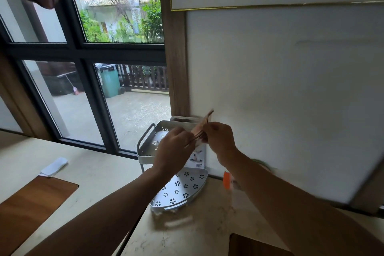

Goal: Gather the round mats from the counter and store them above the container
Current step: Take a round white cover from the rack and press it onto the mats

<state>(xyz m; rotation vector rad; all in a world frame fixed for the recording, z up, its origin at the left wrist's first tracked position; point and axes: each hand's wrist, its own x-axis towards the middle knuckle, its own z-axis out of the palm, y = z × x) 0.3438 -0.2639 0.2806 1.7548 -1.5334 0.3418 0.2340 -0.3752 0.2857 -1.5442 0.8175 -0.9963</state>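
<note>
A thin stack of brown round mats (204, 121) is held edge-on, tilted, over the upper tier of a white two-tier corner rack (145, 147). My left hand (173, 147) grips the stack's lower end. My right hand (219, 138) pinches it from the right side. The mats are blurred and partly hidden by both hands. The rack's lower tier (180, 189) has flower-shaped cutouts and holds nothing that I can see.
The rack stands in the corner of a pale stone counter (93, 174) against a white wall. A folded white cloth (54, 166) lies at the left. A wooden inset (31, 199) is in the counter. An orange-capped item (227, 180) sits by the wall. A window is behind.
</note>
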